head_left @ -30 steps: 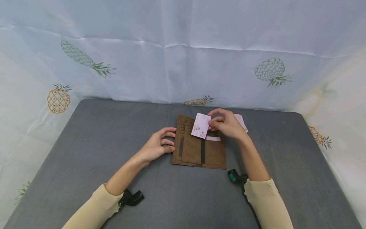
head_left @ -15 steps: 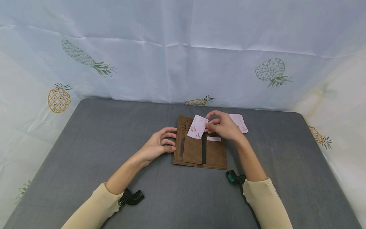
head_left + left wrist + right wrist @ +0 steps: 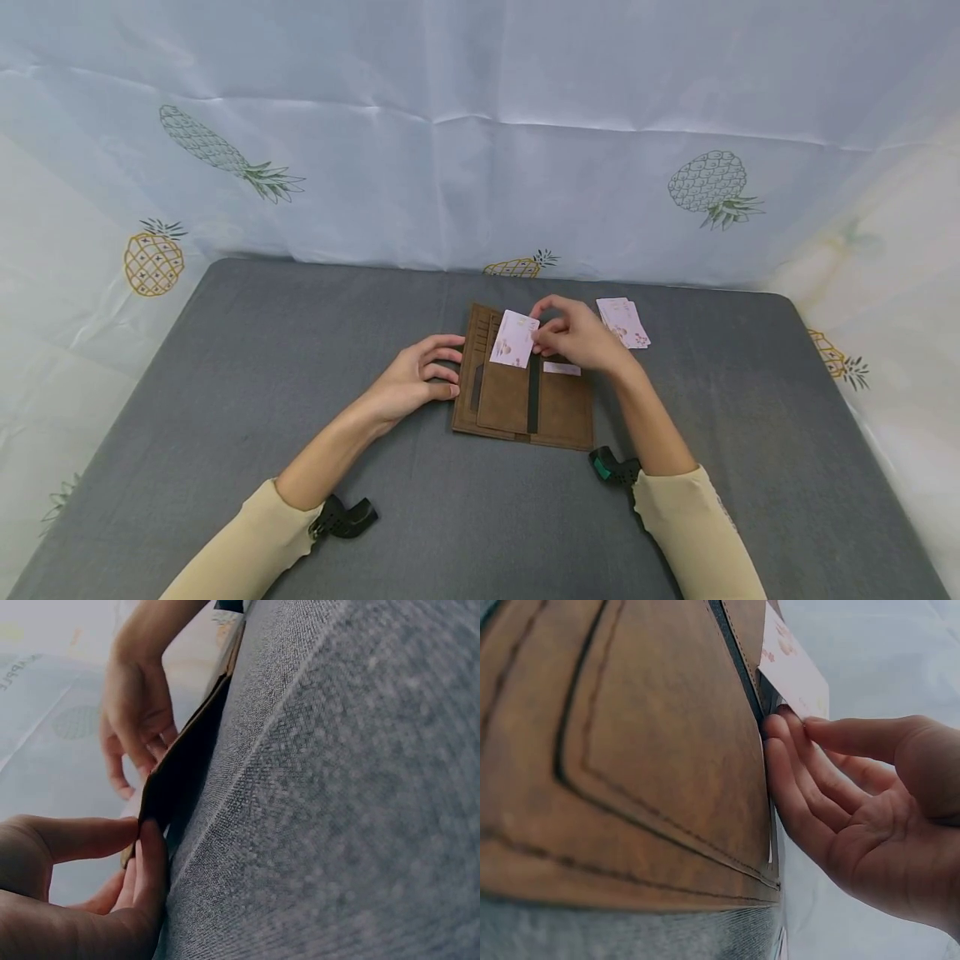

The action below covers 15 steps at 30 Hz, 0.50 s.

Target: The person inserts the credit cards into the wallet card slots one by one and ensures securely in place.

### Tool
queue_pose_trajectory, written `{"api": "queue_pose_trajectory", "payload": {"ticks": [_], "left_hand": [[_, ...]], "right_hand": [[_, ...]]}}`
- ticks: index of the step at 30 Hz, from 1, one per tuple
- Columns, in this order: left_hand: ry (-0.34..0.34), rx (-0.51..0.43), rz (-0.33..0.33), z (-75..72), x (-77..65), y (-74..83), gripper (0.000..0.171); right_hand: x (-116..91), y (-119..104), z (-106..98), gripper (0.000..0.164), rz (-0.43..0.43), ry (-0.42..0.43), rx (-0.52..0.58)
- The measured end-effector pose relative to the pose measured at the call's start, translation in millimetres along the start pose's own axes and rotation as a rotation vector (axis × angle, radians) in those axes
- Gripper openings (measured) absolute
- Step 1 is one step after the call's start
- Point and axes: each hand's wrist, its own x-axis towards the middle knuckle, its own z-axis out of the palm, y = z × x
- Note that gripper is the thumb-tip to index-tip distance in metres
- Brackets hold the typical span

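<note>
A brown wallet (image 3: 504, 398) lies unfolded on the grey table, with card slots and a dark band down its middle. My left hand (image 3: 415, 382) pinches its left edge between thumb and fingers; the left wrist view shows that edge lifted off the cloth. Over the wallet's upper left half, my right hand (image 3: 581, 333) pinches a pink floral card (image 3: 513, 339) by its right edge. In the right wrist view the card (image 3: 793, 664) slants down to the wallet, its lower edge at the slots. A second card (image 3: 562, 368) shows as a strip in the right half's pocket.
Several more pink cards (image 3: 624, 323) lie in a loose stack right of the wallet, behind my right wrist. Grey cloth covers the table (image 3: 300, 333). A pineapple-print curtain (image 3: 480, 192) hangs along the back edge.
My right hand has shifted left and slightly down with the card, whose lower end has come to the left half's slots. More of the card stack shows. The left hand has barely moved.
</note>
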Motion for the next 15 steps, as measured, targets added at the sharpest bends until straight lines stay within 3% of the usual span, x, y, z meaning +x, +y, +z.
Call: {"api": "queue_pose_trajectory", "payload": {"ticks": [15], "left_hand": [[0.003, -0.004, 0.001, 1.0, -0.3, -0.7, 0.076]], "right_hand": [[-1.9, -3.7, 6.4, 0.017, -0.062, -0.087, -0.196]]}}
